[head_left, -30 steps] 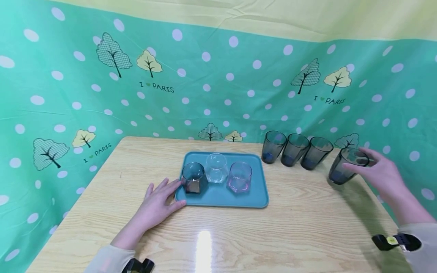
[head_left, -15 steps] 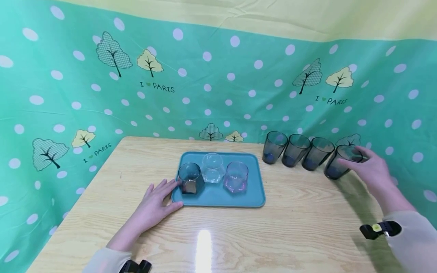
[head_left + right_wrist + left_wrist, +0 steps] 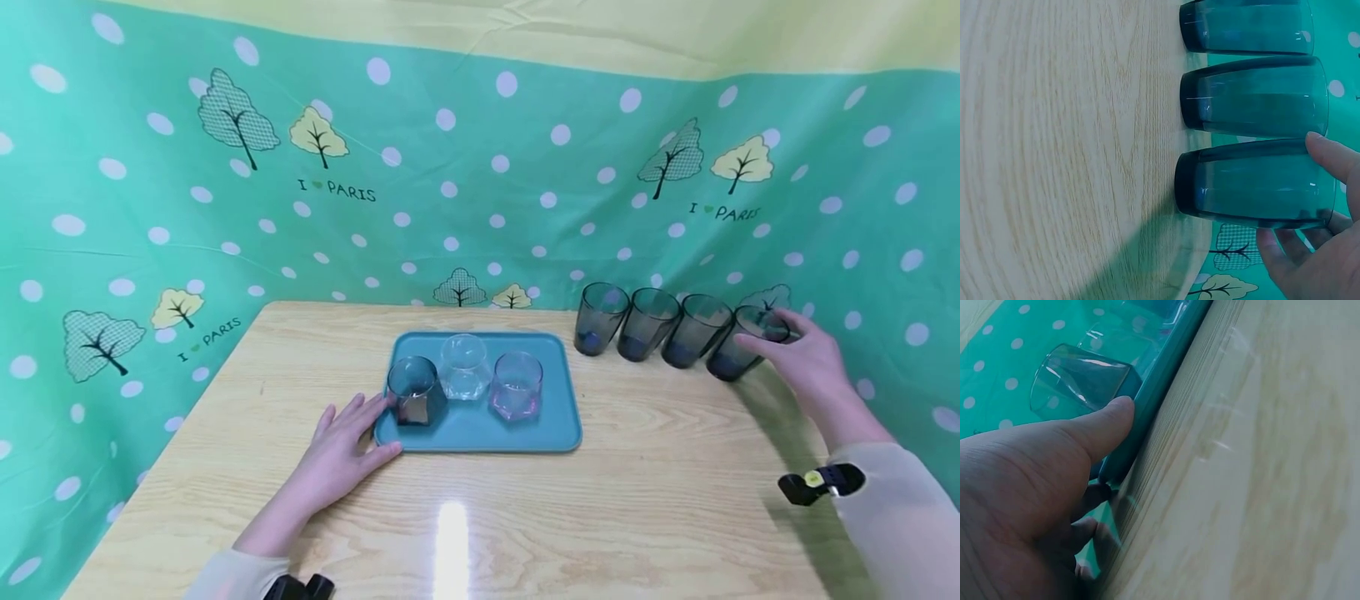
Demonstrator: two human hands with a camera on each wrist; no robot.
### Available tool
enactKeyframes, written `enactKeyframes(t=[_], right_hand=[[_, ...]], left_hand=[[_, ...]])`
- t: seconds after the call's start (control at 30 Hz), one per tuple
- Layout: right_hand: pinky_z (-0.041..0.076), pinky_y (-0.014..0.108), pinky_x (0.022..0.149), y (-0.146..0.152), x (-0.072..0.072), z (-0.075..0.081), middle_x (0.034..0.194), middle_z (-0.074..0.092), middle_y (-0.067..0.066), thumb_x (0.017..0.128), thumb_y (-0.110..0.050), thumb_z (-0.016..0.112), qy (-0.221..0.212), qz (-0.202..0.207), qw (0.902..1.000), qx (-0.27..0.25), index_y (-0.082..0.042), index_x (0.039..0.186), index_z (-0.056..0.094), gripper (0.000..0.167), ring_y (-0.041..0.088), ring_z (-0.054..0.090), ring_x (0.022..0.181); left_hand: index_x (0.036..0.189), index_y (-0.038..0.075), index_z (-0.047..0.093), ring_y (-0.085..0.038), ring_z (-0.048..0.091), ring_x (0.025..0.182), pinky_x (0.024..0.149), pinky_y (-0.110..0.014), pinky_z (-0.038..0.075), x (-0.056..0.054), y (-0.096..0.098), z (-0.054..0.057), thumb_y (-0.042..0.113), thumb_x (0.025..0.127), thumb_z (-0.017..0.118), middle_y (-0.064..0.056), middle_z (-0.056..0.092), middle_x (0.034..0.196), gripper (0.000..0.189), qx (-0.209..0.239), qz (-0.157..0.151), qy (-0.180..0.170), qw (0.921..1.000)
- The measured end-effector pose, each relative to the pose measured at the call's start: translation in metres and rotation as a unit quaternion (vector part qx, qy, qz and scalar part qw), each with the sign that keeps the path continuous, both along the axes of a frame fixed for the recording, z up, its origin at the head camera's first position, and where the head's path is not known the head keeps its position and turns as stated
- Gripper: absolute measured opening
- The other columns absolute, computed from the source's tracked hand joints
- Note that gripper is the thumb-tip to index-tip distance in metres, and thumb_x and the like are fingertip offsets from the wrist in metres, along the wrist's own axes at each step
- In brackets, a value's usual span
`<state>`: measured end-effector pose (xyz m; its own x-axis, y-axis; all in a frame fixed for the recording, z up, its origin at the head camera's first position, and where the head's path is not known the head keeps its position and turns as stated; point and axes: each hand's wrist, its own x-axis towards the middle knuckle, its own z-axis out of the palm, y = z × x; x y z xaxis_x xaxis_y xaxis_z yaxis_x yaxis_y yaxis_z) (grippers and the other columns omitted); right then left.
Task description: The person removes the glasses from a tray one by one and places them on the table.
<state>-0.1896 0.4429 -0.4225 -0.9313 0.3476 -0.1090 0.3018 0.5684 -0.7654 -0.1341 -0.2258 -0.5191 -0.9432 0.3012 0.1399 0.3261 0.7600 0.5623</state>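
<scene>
My right hand (image 3: 805, 357) holds a tall smoky-grey drinking glass (image 3: 731, 354) near its rim, thumb on one side and fingers on the other. That glass ends a row of three similar tall glasses (image 3: 693, 333). In the right wrist view, the held glass (image 3: 1254, 184) looks upright, its base about level with the others; contact with the tabletop is unclear. At the blue tray's (image 3: 480, 440) near left corner, my left hand (image 3: 337, 454) has its thumb on the rim and fingers along the side. The left wrist view shows the thumb (image 3: 1113, 425) against the rim.
On the tray stand a short dark glass (image 3: 415, 396), a clear glass (image 3: 465, 367) and a pinkish glass (image 3: 516, 387). The wooden table (image 3: 637, 500) meets a green dotted cloth (image 3: 420, 217) behind the row of tall glasses.
My right hand has brought the tall glass left and slightly away, up beside the row. The tray has shifted slightly left with my left hand, then stayed nearly still.
</scene>
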Motion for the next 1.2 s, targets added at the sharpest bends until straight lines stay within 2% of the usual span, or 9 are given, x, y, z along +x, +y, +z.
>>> enactKeyframes(t=[0.27,0.4,0.57,0.7,0.8,0.9,0.97,1.03,1.2], right_hand=[[0.026,0.076,0.123,0.003,-0.006,-0.001,0.181,0.011,0.026,0.096,-0.064,0.080,0.011,0.000,0.9999,-0.004,-0.017,0.178,0.007,0.119,0.056,0.015,0.162],[0.028,0.075,0.123,0.006,-0.010,-0.003,0.183,0.002,0.023,0.097,-0.064,0.080,0.015,0.001,0.9999,-0.003,-0.018,0.178,0.006,0.119,0.056,0.013,0.163],[0.034,0.072,0.121,0.007,-0.013,-0.005,0.182,0.010,0.026,0.097,-0.065,0.078,0.016,0.007,0.9999,0.000,-0.016,0.178,0.005,0.119,0.055,0.022,0.160],[0.046,0.060,0.110,0.007,-0.014,-0.005,0.180,0.014,0.028,0.098,-0.065,0.077,0.015,0.009,0.9998,0.011,-0.016,0.178,0.006,0.118,0.052,0.028,0.155],[0.048,0.053,0.103,0.006,-0.014,-0.004,0.182,0.007,0.026,0.099,-0.063,0.076,0.014,0.008,0.9997,0.019,-0.016,0.179,0.007,0.116,0.052,0.027,0.155],[0.046,0.059,0.109,0.005,-0.014,-0.003,0.183,0.002,0.024,0.099,-0.062,0.077,0.013,0.007,0.9997,0.021,-0.017,0.179,0.007,0.115,0.052,0.022,0.159],[0.039,0.068,0.116,0.005,-0.013,-0.003,0.183,-0.001,0.023,0.100,-0.061,0.077,0.014,0.008,0.9997,0.017,-0.016,0.179,0.007,0.114,0.054,0.018,0.161],[0.034,0.072,0.120,0.004,-0.013,-0.003,0.183,-0.001,0.022,0.100,-0.060,0.076,0.015,0.008,0.9997,0.015,-0.016,0.179,0.007,0.114,0.054,0.016,0.162],[0.029,0.076,0.121,0.004,-0.012,-0.003,0.182,0.000,0.025,0.102,-0.058,0.076,0.024,0.017,0.9995,0.012,-0.014,0.178,0.005,0.113,0.057,0.013,0.162]], left_hand=[[0.166,0.004,0.049,-0.054,0.031,0.160,0.127,-0.077,0.005,0.001,0.001,0.002,0.045,0.103,0.080,-0.021,0.051,0.167,0.081,0.001,-0.002,0.006,1.0000],[0.165,0.004,0.050,-0.054,0.032,0.159,0.127,-0.077,0.005,0.001,0.002,0.004,0.046,0.103,0.079,-0.021,0.052,0.166,0.081,0.003,-0.003,0.007,1.0000],[0.165,0.004,0.050,-0.054,0.032,0.159,0.127,-0.077,0.005,0.001,0.002,0.004,0.046,0.103,0.079,-0.021,0.052,0.166,0.081,0.005,-0.001,0.004,1.0000],[0.165,0.005,0.051,-0.054,0.033,0.159,0.127,-0.078,0.006,0.001,0.001,0.002,0.046,0.103,0.079,-0.020,0.052,0.166,0.080,0.004,0.000,0.007,1.0000],[0.165,0.004,0.050,-0.054,0.033,0.159,0.127,-0.077,0.006,0.001,0.000,0.001,0.045,0.103,0.080,-0.020,0.052,0.166,0.080,0.004,0.000,0.010,0.9999],[0.165,0.004,0.050,-0.053,0.032,0.159,0.127,-0.077,0.006,0.001,0.000,0.000,0.045,0.102,0.081,-0.020,0.052,0.166,0.081,0.006,0.000,0.010,0.9999],[0.165,0.004,0.050,-0.053,0.032,0.159,0.127,-0.077,0.006,0.001,0.000,0.000,0.045,0.102,0.081,-0.020,0.052,0.166,0.081,0.007,0.000,0.010,0.9999],[0.165,0.005,0.051,-0.053,0.033,0.159,0.127,-0.077,0.006,0.001,0.000,0.000,0.045,0.102,0.081,-0.020,0.052,0.165,0.081,0.007,-0.001,0.011,0.9999],[0.165,0.005,0.051,-0.053,0.033,0.159,0.127,-0.077,0.007,0.001,0.000,0.001,0.047,0.103,0.079,-0.021,0.053,0.165,0.080,0.005,-0.001,0.012,0.9999]])
